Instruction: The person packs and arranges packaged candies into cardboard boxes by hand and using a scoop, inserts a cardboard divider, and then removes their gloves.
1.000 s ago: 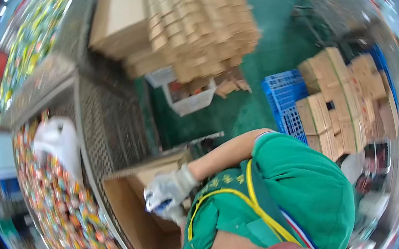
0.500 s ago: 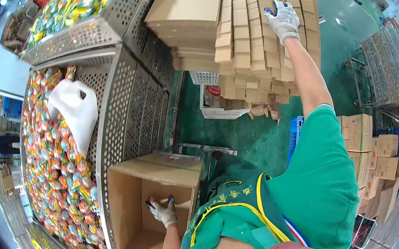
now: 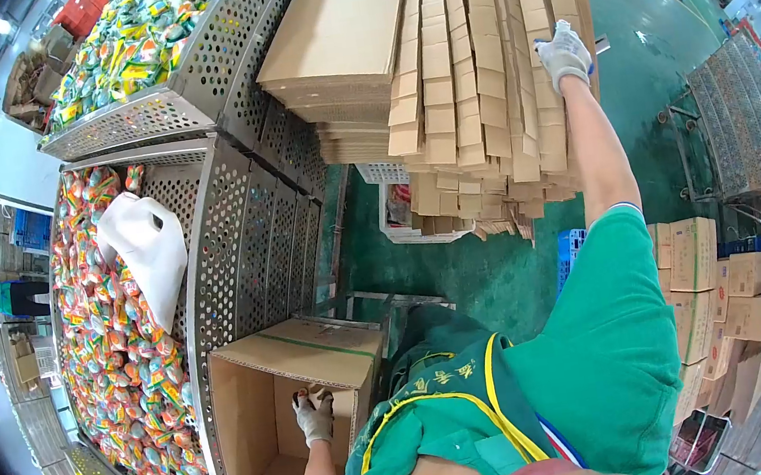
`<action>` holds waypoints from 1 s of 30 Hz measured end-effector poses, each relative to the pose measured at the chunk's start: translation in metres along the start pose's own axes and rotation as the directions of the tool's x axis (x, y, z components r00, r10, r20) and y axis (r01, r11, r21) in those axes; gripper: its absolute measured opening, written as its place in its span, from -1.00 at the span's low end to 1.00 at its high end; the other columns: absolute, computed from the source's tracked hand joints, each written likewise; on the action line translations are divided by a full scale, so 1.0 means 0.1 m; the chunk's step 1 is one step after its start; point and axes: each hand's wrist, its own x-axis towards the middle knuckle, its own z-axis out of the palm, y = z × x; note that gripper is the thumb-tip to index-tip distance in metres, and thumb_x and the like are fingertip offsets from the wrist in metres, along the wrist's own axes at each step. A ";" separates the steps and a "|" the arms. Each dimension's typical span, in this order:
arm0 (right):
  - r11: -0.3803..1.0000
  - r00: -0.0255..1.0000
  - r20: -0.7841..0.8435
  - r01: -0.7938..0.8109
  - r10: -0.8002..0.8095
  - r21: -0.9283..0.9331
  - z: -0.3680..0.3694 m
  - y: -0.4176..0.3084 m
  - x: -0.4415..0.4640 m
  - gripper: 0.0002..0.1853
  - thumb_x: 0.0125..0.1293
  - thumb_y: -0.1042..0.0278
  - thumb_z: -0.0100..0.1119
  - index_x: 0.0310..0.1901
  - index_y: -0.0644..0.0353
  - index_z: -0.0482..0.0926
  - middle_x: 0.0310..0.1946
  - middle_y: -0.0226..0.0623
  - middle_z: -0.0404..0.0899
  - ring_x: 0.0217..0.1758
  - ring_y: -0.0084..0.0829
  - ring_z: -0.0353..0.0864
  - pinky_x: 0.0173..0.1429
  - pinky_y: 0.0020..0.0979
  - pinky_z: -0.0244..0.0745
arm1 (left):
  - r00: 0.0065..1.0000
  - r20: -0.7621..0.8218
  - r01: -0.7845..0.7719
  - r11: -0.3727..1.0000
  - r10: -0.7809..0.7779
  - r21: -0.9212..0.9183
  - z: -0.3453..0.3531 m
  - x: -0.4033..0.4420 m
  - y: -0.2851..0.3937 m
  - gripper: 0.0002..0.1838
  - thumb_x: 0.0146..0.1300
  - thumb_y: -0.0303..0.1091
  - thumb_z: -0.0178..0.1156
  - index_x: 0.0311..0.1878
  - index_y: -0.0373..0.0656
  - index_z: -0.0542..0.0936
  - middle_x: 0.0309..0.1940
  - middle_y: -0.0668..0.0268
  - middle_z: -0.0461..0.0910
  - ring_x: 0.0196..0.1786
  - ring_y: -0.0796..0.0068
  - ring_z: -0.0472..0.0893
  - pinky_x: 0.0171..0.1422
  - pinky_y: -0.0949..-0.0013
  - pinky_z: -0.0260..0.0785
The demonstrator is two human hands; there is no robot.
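My left hand (image 3: 315,416), in a white glove with dark fingertips, is inside an open cardboard box (image 3: 281,343). Its fingers are bent but apart, and nothing shows in them. My right hand (image 3: 565,58), gloved the same way, is at the far right of a pile of folded cardboard pieces (image 3: 464,66). Its fingers are curled over the edge of one cardboard piece, partly hidden by the back of the hand. A stack of flat cardboard sheets (image 3: 336,29) stands left of that pile.
A perforated metal bin (image 3: 218,229) beside the box holds many wrapped sweets (image 3: 121,364) and a white cloth-like piece (image 3: 149,252). Another bin behind it holds green-yellow packets (image 3: 134,45). Cartons (image 3: 692,256) stand at right. A white crate (image 3: 422,228) sits under the cardboard.
My right hand's spread fingers have curled in at the cardboard. My left hand's fingers have bent more inside the box. The view has shifted slightly.
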 end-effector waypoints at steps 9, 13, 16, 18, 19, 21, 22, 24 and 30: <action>0.961 0.996 0.062 0.050 -0.069 0.273 0.22 0.10 0.28 -0.64 -0.02 0.13 0.20 -0.16 0.05 0.60 -0.20 -0.12 0.61 -0.13 -0.11 0.57 0.00 -0.25 0.44 | 0.996 -0.006 -0.091 0.992 0.092 0.084 0.04 0.10 0.06 -0.46 -0.11 -0.28 0.40 -0.05 -0.27 0.45 -0.12 0.17 0.43 -0.08 0.22 0.46 0.03 0.28 0.33; 0.427 0.984 0.126 -0.061 -0.127 0.902 -0.04 0.05 0.14 -0.71 0.08 0.41 0.12 -0.14 0.28 0.60 -0.32 -0.38 0.61 -0.24 -0.55 0.54 -0.12 -0.51 0.43 | 0.941 -0.263 -0.235 0.971 0.216 -0.045 -0.01 0.21 -0.11 -0.47 -0.10 -0.35 0.39 -0.03 -0.27 0.44 -0.13 0.16 0.45 -0.13 0.26 0.48 -0.03 0.29 0.35; 0.116 0.958 0.016 0.018 -0.285 0.993 -0.31 -0.12 -0.06 -0.61 0.09 0.59 0.02 0.02 0.39 0.48 -0.14 -0.35 0.56 -0.14 -0.55 0.52 0.00 -0.55 0.40 | 0.904 -0.401 -0.232 0.957 0.146 -0.176 -0.43 0.03 0.50 -0.46 -0.08 -0.45 0.36 0.04 -0.29 0.44 0.01 0.13 0.45 0.10 0.28 0.46 0.14 0.38 0.29; 0.037 0.864 0.036 -0.020 -0.502 0.999 -0.72 -0.38 -0.47 -0.58 0.05 0.65 -0.05 0.01 0.38 0.48 -0.13 -0.36 0.54 -0.14 -0.55 0.51 0.01 -0.56 0.40 | 0.758 -0.585 -0.455 0.877 0.289 -0.156 -0.69 -0.11 0.87 -0.44 -0.03 -0.60 0.27 0.12 -0.28 0.38 0.13 0.06 0.35 0.16 0.18 0.41 0.26 0.31 0.22; 0.064 0.780 0.088 -0.062 -0.620 0.996 -0.94 -0.55 -0.73 -0.56 0.01 0.69 -0.09 0.00 0.37 0.49 -0.13 -0.36 0.53 -0.15 -0.54 0.51 0.01 -0.57 0.40 | 0.637 -0.661 -0.612 0.781 0.396 -0.122 -0.87 -0.26 1.18 -0.43 -0.02 -0.68 0.21 0.14 -0.28 0.36 0.18 0.05 0.30 0.17 0.15 0.40 0.27 0.26 0.22; 0.158 0.500 0.164 -0.054 -0.850 0.986 -1.44 -1.05 -1.49 -0.53 -0.08 0.70 -0.08 -0.04 0.31 0.51 -0.17 -0.36 0.52 -0.15 -0.52 0.52 0.02 -0.57 0.40 | 0.470 -0.672 -0.738 0.672 0.572 0.056 -1.20 -0.66 1.63 -0.38 -0.05 -0.58 0.27 0.17 -0.22 0.35 0.20 0.05 0.28 0.23 0.10 0.35 0.28 0.19 0.21; 0.206 0.301 0.181 0.055 -0.936 0.977 -1.55 -1.27 -1.85 -0.54 -0.13 0.63 0.03 -0.06 0.26 0.52 -0.17 -0.32 0.54 -0.13 -0.44 0.53 0.02 -0.50 0.41 | 0.405 -0.627 -0.767 0.621 0.665 0.163 -1.33 -0.83 1.72 -0.34 -0.05 -0.52 0.29 0.20 -0.19 0.33 0.23 0.05 0.26 0.27 0.07 0.30 0.30 0.09 0.19; 0.014 -0.288 0.089 0.252 -0.953 0.967 -1.56 -1.83 -2.48 -0.53 -0.14 0.47 0.19 -0.06 0.26 0.52 -0.19 -0.20 0.56 -0.10 -0.30 0.54 0.04 -0.36 0.40 | 0.101 -0.378 -0.805 0.299 0.920 0.512 -1.61 -0.98 2.00 -0.19 -0.16 -0.25 0.41 0.23 -0.17 0.31 0.18 0.02 0.29 0.22 -0.03 0.32 0.27 -0.17 0.10; -0.133 -0.854 0.268 0.359 -0.446 0.924 -1.58 -2.76 -4.06 -0.19 -0.02 -0.03 0.32 0.20 0.31 0.28 0.06 -0.04 0.42 0.13 -0.14 0.41 0.20 -0.34 0.30 | 0.855 0.289 -0.191 0.779 0.431 -0.597 -1.10 -0.34 0.46 -0.32 -0.19 -0.37 0.42 0.10 -0.24 0.42 -0.25 0.33 0.54 -0.21 0.49 0.53 -0.03 0.44 0.38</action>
